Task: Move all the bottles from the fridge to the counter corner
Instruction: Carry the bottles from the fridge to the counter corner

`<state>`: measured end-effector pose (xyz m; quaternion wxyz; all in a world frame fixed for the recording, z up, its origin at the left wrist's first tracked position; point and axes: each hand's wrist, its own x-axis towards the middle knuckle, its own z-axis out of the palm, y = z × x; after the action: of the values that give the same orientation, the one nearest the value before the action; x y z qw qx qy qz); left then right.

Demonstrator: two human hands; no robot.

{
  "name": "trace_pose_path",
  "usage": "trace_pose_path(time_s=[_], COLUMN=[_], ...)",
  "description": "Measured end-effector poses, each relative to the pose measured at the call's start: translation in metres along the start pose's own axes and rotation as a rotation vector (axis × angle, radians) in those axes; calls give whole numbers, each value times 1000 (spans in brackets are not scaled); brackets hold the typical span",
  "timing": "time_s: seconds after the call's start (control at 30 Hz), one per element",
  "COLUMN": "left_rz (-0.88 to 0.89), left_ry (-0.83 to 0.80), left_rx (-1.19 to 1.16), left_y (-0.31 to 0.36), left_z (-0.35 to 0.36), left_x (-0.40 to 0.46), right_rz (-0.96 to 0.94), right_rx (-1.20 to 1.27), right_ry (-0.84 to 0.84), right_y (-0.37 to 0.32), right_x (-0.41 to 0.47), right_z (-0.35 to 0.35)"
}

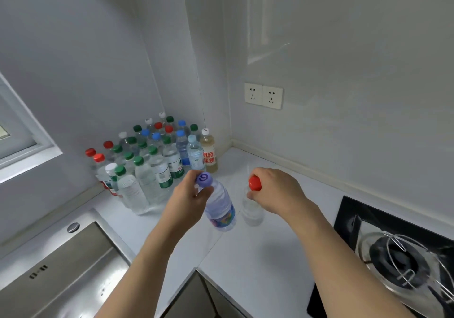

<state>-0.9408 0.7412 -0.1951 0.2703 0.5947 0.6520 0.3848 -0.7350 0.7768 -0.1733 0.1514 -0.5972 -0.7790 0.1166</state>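
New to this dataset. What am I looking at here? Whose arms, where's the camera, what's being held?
No machine here: a person's two bare arms, filmed by one wide-angle camera on their head, looking forward and down. The left hand grips a purple-capped bottle near its neck, tilted. The right hand holds a red-capped bottle by the top, roughly upright. Both are over a white counter. In the corner stands a cluster of bottles with green, red, blue and white caps. A sink is at lower left, a gas hob at lower right, and wall sockets above.
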Motion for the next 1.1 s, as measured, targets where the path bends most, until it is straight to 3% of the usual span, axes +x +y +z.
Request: trace_pose_path(time_s=[0.53, 0.77, 1.1], left_rz=[-83, -104, -155], left_ry=[12, -26, -13], left_rx=[200, 200, 146], left_y=[-115, -159, -198], left_z=[-67, -69, -45], left_x=[123, 156, 195], right_rz=[-192, -302, -391], right_rx=[-61, -169, -305], right_ry=[-161, -316, -410], right_y=[-82, -111, -110], right_x=[174, 242, 307], right_z=[71, 126, 181])
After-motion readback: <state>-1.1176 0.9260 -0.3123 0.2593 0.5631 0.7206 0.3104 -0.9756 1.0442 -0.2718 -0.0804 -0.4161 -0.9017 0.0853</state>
